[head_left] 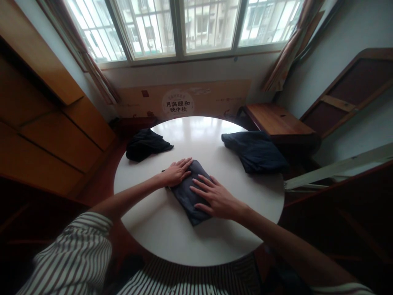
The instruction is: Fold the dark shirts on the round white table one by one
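Note:
A dark grey-blue folded garment (187,200) lies flat near the middle of the round white table (153,233); its exact kind does not show. Resting on its upper left part is my left hand (176,172), palm down with the fingers stretched out. My right hand (216,198) lies flat across its right side, fingers spread. Neither hand grips the cloth. Part of the garment is hidden under both palms.
A crumpled black garment (147,144) sits at the table's left edge. Another dark navy garment (256,151) overhangs the right edge. Beyond stand a wooden side table (281,119) and, on the left, a wooden cabinet (58,127).

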A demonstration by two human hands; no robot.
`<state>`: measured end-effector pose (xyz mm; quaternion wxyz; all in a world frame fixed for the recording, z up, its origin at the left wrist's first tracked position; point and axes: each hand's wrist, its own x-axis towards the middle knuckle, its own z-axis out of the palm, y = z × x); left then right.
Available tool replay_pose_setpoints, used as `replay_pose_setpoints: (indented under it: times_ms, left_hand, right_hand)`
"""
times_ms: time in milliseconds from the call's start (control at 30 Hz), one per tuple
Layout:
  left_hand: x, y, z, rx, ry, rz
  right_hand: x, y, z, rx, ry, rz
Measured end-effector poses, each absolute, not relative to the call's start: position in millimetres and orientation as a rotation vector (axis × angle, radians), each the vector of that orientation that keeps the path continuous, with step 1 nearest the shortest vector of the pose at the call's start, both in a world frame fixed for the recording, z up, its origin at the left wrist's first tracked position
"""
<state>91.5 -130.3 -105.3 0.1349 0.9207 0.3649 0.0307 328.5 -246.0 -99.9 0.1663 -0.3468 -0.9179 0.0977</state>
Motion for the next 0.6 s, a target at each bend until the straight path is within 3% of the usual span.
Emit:
replay_pose_setpoints:
  times_ms: [367,600]
  left_hand:
    - [96,-114,-107,2.649,1.163,0.123]
    - [116,-94,-102,2.518,1.287,0.191]
  right_hand:
    - [349,-333,-108,-0.895,-2.793,0.441]
    - [325,-319,-97,-0.839,-2.698,0.303]
